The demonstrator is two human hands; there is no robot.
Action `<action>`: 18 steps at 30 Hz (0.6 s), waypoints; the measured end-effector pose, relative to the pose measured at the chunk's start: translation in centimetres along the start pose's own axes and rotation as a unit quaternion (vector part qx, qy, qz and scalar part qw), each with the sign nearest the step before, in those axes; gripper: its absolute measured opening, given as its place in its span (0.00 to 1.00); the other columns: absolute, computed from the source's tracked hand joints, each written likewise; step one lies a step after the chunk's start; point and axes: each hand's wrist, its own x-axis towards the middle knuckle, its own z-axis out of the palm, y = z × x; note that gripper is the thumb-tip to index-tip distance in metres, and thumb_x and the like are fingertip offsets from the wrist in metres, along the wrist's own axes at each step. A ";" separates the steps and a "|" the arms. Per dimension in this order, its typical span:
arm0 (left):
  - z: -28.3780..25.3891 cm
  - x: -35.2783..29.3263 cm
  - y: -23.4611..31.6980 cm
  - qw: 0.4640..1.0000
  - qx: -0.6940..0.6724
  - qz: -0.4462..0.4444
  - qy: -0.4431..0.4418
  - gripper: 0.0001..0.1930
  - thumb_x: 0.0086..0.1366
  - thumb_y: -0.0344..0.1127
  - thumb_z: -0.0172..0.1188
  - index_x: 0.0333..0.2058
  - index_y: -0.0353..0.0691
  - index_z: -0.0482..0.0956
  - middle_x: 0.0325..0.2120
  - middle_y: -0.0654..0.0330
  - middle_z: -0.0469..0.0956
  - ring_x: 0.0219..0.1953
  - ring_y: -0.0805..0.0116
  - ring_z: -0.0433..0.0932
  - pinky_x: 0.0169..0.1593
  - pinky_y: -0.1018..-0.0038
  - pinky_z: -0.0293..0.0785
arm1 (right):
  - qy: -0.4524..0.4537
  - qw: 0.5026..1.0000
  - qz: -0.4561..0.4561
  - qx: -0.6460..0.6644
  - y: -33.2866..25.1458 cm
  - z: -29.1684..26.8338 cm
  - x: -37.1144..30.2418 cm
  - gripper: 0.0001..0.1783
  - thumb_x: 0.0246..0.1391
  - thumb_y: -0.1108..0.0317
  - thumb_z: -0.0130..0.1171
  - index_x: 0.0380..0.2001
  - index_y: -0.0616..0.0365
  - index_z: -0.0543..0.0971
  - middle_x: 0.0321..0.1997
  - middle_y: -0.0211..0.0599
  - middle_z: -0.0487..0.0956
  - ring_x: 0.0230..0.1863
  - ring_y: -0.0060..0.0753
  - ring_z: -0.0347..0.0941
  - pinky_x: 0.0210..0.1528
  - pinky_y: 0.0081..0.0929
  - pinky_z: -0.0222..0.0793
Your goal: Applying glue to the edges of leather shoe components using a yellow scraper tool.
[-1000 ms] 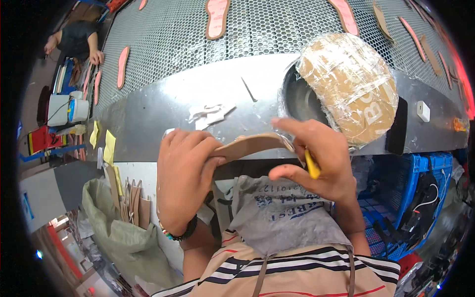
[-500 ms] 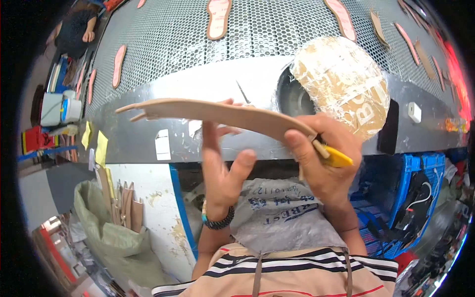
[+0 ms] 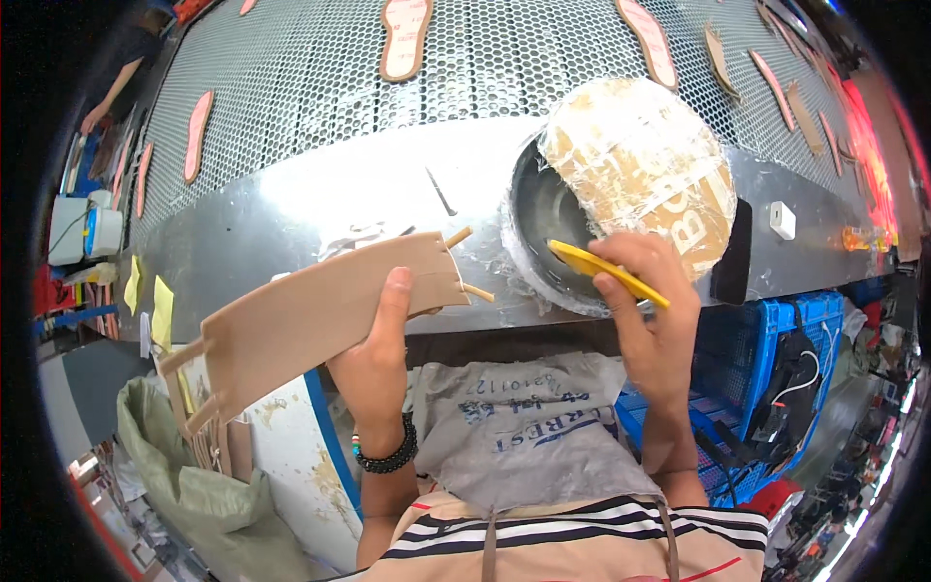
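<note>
A flat tan leather-like panel with narrow tabs at both ends is gripped by my left hand, thumb on top, fingers beneath. It juts out left over the table's front edge. My right hand pinches a thin yellow scraper, whose tip reaches over the uncovered part of a dark round bowl. A cardboard disc wrapped in crinkled clear film covers much of that bowl. What the bowl holds is hard to make out.
A thin pointed tool lies on the metal table. Behind it, a perforated mesh surface carries several insoles. A black phone-like slab and white adapter sit right. Below stand a blue crate and green sack.
The panel has passed from my right hand's grip to my left and swung down left, its broad face now showing. My right hand with the yellow scraper has turned toward the bowl.
</note>
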 end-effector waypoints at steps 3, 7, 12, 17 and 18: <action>0.2 0.0 0.4 0.997 -0.007 -0.062 -0.043 0.14 0.65 0.26 0.60 0.47 0.25 0.74 0.39 0.51 0.80 0.34 0.64 0.83 0.33 0.74 0.83 | 0.019 0.999 -0.029 -0.026 0.6 0.7 -0.3 0.08 0.52 0.78 0.63 0.37 0.63 0.81 0.36 0.43 0.80 0.39 0.43 0.77 0.41 0.31 0.71; 0.8 -0.2 0.9 0.991 -0.001 -0.103 -0.090 0.12 0.65 0.27 0.61 0.43 0.25 0.75 0.36 0.51 0.80 0.33 0.65 0.83 0.31 0.73 0.83 | 0.006 0.999 -0.011 -0.032 0.6 1.0 -0.5 0.08 0.52 0.79 0.62 0.37 0.63 0.81 0.35 0.44 0.80 0.38 0.43 0.77 0.41 0.30 0.71; 1.6 -0.5 1.1 0.986 -0.017 -0.130 -0.100 0.10 0.64 0.28 0.63 0.39 0.25 0.79 0.33 0.56 0.81 0.31 0.72 0.81 0.32 0.76 0.81 | 0.010 1.000 0.002 -0.002 1.0 0.8 -0.4 0.07 0.52 0.79 0.62 0.37 0.64 0.81 0.35 0.43 0.80 0.37 0.40 0.77 0.41 0.27 0.71; 2.2 -0.8 2.0 0.981 -0.013 -0.152 -0.117 0.11 0.63 0.28 0.64 0.39 0.25 0.79 0.32 0.55 0.82 0.30 0.71 0.82 0.31 0.77 0.81 | 0.100 0.984 0.015 0.147 -0.7 0.0 -0.3 0.06 0.53 0.79 0.63 0.36 0.65 0.81 0.34 0.38 0.81 0.37 0.31 0.77 0.41 0.23 0.70; 2.4 -1.0 2.1 0.980 -0.005 -0.151 -0.129 0.10 0.63 0.28 0.64 0.39 0.25 0.79 0.31 0.56 0.82 0.29 0.71 0.82 0.31 0.77 0.81 | 0.081 0.986 -0.040 0.137 -0.3 0.4 0.0 0.07 0.51 0.80 0.64 0.35 0.62 0.82 0.32 0.38 0.81 0.35 0.31 0.76 0.39 0.25 0.70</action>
